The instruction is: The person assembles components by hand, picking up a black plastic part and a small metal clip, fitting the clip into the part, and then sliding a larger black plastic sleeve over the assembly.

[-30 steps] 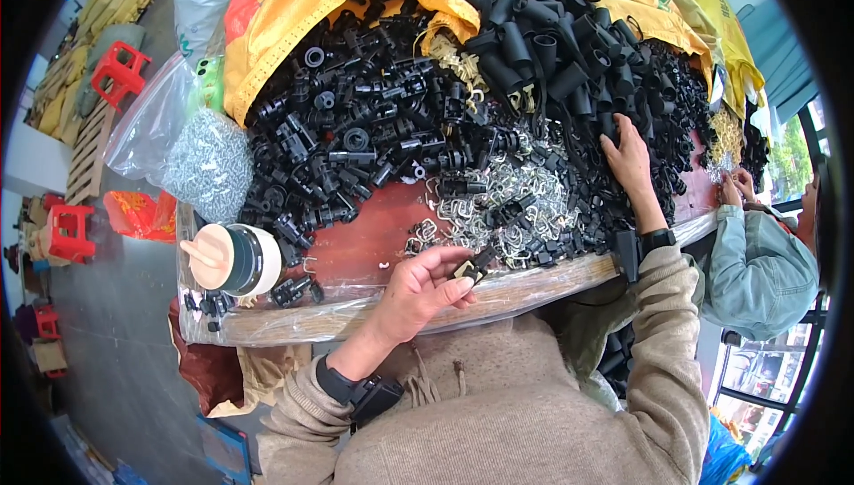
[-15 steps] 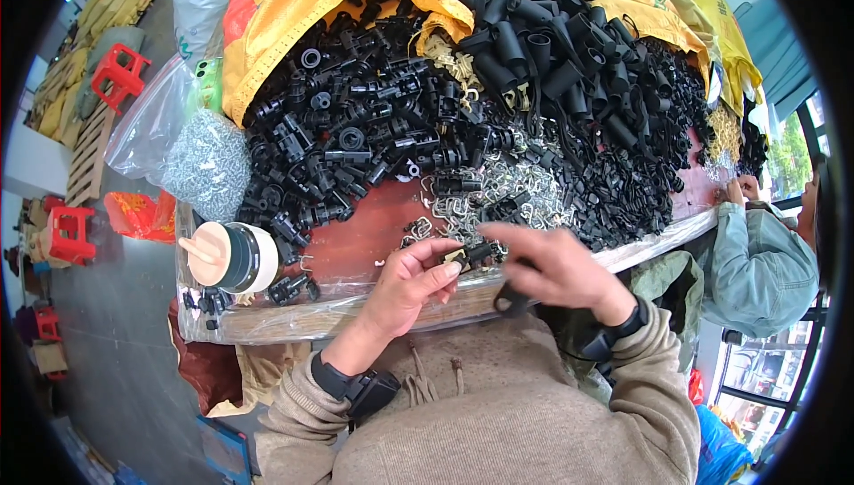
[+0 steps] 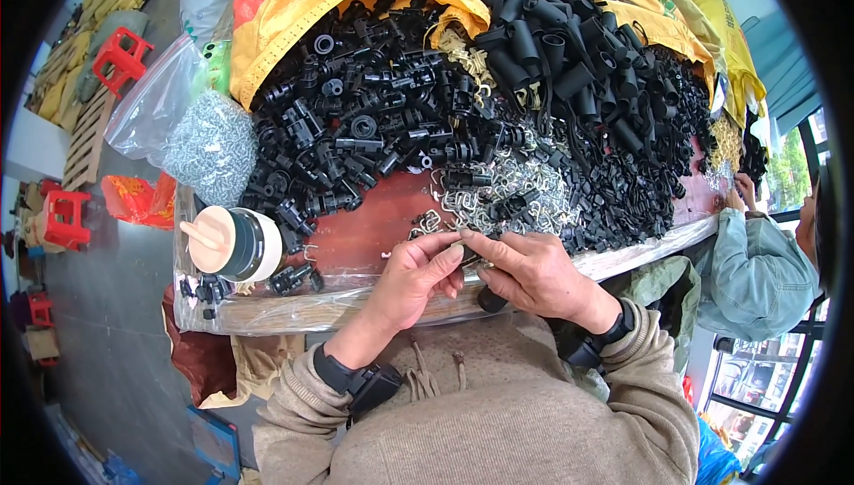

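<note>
At the near edge of the table, my left hand (image 3: 411, 282) pinches a small black plastic part (image 3: 471, 256), mostly covered by the fingers. My right hand (image 3: 544, 282) meets it there, its index fingertip touching the left fingertips. Below the right palm a black tube-shaped piece (image 3: 491, 299) sticks out, held under the curled fingers. Just beyond both hands lies a pile of bent silvery metal clips (image 3: 498, 184), with some black pieces on top. Whether anything tiny sits between the fingertips is hidden.
Black plastic fittings (image 3: 356, 125) heap at left, black tubes (image 3: 556, 49) at the back, small black pieces (image 3: 614, 191) at right. A lidded cup (image 3: 233, 245) and a bag of screws (image 3: 212, 151) stand at left. Another person (image 3: 756, 267) works at far right.
My right hand has moved left and closed in against the left fingertips, bringing the black tube-shaped piece along. The left hand keeps its pinch. The view has shifted slightly.
</note>
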Demonstrator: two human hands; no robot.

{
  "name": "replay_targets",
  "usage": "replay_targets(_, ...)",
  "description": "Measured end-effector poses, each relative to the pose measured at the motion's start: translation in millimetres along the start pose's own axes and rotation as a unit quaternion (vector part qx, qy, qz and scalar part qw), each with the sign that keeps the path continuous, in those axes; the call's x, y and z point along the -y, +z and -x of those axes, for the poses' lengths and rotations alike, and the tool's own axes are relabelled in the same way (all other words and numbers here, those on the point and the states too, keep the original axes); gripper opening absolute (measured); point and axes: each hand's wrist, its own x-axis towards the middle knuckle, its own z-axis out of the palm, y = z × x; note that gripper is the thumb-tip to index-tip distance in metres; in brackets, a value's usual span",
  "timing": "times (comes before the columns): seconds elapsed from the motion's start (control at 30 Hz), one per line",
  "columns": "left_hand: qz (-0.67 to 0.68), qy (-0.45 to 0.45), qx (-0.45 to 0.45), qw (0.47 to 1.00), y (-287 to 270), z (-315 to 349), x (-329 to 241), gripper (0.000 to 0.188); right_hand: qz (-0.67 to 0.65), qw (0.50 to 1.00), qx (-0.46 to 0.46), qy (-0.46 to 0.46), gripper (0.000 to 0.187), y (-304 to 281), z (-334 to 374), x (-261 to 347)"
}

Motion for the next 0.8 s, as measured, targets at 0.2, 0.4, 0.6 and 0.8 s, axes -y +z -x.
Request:
replay_targets(0.2, -0.035, 0.012, -0.003, 0.999, 2, 0, 2, 0.030, -0.070, 0.997, -0.016, 0.000, 0.043, -2, 5, -6)
replay_targets(0.4, -0.093, 0.049, 0.021, 0.994, 0, 4, 8, 0.032, -0.108, 0.975, -0.144, 0.127, 0.031, -15, 18, -20)
replay_targets(0.6, -0.178, 0.078, 0.036, 0.980, 6, 7, 5, 0.034, -0.144, 0.939, -0.275, 0.150, 0.022, 1, 21, -16)
replay_targets(0.8, -0.191, 0.080, 0.046, 0.977, 8, 9, 3, 0.035, -0.133, 0.948, -0.279, 0.081, 0.018, 9, 17, -11)
